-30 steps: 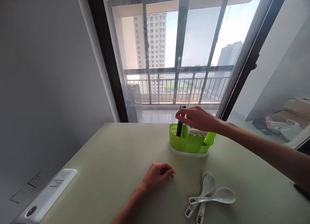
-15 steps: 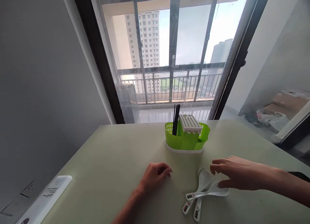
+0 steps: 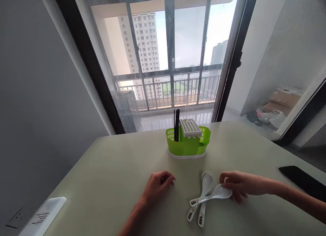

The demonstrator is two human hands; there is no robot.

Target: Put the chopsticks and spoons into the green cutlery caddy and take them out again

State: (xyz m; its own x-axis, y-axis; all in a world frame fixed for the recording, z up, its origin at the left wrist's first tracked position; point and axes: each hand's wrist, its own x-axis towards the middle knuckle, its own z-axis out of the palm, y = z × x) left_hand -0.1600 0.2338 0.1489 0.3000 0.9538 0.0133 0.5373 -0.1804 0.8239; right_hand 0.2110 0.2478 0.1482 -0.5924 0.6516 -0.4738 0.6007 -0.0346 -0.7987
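Three white spoons with printed handles lie in a crossed heap on the table before me. My right hand (image 3: pixel 233 183) is at the bowl of the top spoon (image 3: pixel 221 192), its thumb and forefinger closed on the rim. Beneath that one is another spoon (image 3: pixel 207 183), bowl pointing away from me; the third spoon (image 3: pixel 201 216) shows mainly its handle. My left hand (image 3: pixel 160 184) rests on the table left of the heap, its fingers curled in with nothing visible in them. Beyond both hands stands a green utensil caddy (image 3: pixel 187 147) with a white slotted top and black chopsticks (image 3: pixel 176 125) upright in its left section.
A flat black object (image 3: pixel 304 180) lies at the right side of the table (image 3: pixel 122 161). At the left edge is a white power strip or similar long case (image 3: pixel 44 215). Behind the table is a glass door with a dark frame (image 3: pixel 229 69).
My right hand has lowered and closed on the top spoon's bowl; before, it hovered with fingers apart. The view has turned right, showing more of the black object. My left hand stays curled.
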